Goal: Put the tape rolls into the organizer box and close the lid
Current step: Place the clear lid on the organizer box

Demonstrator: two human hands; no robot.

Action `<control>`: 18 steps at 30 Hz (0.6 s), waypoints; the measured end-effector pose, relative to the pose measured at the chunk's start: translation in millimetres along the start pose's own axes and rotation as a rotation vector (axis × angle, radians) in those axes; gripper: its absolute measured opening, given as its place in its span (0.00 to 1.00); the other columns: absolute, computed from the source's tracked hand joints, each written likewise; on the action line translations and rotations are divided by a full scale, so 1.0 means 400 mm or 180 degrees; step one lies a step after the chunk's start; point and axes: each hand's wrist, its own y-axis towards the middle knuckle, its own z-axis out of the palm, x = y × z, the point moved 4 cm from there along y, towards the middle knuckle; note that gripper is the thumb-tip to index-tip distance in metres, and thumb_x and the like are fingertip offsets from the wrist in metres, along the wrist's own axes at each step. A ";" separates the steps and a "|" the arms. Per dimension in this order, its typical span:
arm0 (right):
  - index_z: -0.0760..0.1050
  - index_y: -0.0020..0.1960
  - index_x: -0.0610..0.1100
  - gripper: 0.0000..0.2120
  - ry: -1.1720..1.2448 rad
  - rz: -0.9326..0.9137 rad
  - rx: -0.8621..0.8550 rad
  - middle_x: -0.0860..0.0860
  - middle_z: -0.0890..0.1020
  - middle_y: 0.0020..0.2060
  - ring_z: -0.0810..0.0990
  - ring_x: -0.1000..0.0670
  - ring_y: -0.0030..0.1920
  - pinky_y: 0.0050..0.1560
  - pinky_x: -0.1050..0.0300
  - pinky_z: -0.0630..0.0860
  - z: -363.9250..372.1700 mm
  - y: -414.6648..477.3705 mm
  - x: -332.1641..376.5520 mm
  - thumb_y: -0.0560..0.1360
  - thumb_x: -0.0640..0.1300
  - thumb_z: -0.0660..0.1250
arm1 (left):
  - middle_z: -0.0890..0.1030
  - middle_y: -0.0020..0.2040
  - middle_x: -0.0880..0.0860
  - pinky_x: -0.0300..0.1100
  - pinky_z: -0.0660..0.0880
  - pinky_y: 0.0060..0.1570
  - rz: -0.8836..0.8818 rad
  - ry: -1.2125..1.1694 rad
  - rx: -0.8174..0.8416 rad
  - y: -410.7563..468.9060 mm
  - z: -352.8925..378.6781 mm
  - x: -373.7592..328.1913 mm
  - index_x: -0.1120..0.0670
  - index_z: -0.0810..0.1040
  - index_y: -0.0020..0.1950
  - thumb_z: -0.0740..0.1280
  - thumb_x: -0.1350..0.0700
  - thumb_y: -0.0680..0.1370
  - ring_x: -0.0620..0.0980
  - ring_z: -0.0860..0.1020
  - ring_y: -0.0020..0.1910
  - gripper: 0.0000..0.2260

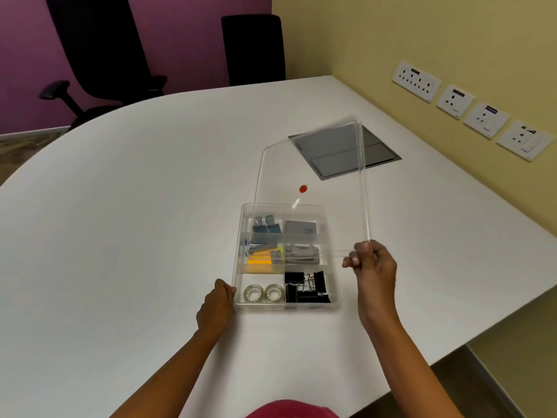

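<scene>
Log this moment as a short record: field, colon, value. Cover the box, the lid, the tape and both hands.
organizer box: clear, compartmented, on the white table, still open
tape rolls: two clear rolls side by side in the near left compartment
binder clips: black, in the near right compartment
lid: clear, raised above the box, tilted, not yet seated
left hand: against the box's near left corner
right hand: pinching the lid's near right corner
remaining: lower and close the lid
</scene>
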 end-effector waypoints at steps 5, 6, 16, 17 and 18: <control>0.69 0.37 0.42 0.13 0.0181 0.0707 0.0076 0.48 0.67 0.28 0.69 0.53 0.27 0.39 0.59 0.72 -0.023 -0.002 -0.136 0.81 0.39 0.56 | 0.79 0.45 0.57 0.48 0.76 0.39 -0.0236 -0.1214 0.0338 -0.007 0.014 0.004 0.58 0.69 0.50 0.56 0.56 0.81 0.57 0.82 0.41 0.06; 0.69 0.36 0.42 0.14 0.0177 0.0908 -0.0011 0.48 0.67 0.28 0.68 0.53 0.28 0.38 0.58 0.71 -0.035 -0.003 -0.174 0.81 0.38 0.56 | 0.78 0.45 0.57 0.46 0.75 0.36 -0.0312 -0.1489 0.0388 -0.012 0.015 0.005 0.59 0.70 0.50 0.56 0.57 0.81 0.56 0.82 0.39 0.06; 0.70 0.44 0.43 0.04 -0.0614 0.1676 -0.0372 0.45 0.72 0.30 0.71 0.47 0.29 0.37 0.55 0.73 -0.126 -0.018 -0.360 0.78 0.38 0.62 | 0.78 0.42 0.54 0.43 0.75 0.34 -0.0573 -0.2134 0.0209 -0.043 0.018 0.024 0.59 0.75 0.51 0.62 0.58 0.79 0.53 0.78 0.35 0.06; 0.70 0.45 0.43 0.04 -0.0729 0.1683 -0.0384 0.44 0.74 0.30 0.72 0.47 0.29 0.39 0.54 0.74 -0.126 -0.016 -0.365 0.78 0.38 0.63 | 0.78 0.42 0.53 0.43 0.75 0.34 -0.0592 -0.2169 0.0170 -0.045 0.021 0.024 0.59 0.75 0.50 0.62 0.57 0.79 0.53 0.78 0.35 0.06; 0.71 0.46 0.42 0.03 -0.0829 0.1684 -0.0401 0.44 0.75 0.31 0.74 0.47 0.30 0.41 0.54 0.75 -0.126 -0.013 -0.369 0.77 0.38 0.64 | 0.78 0.42 0.53 0.43 0.75 0.34 -0.0602 -0.2196 0.0130 -0.047 0.024 0.024 0.58 0.75 0.50 0.62 0.55 0.79 0.53 0.78 0.35 0.07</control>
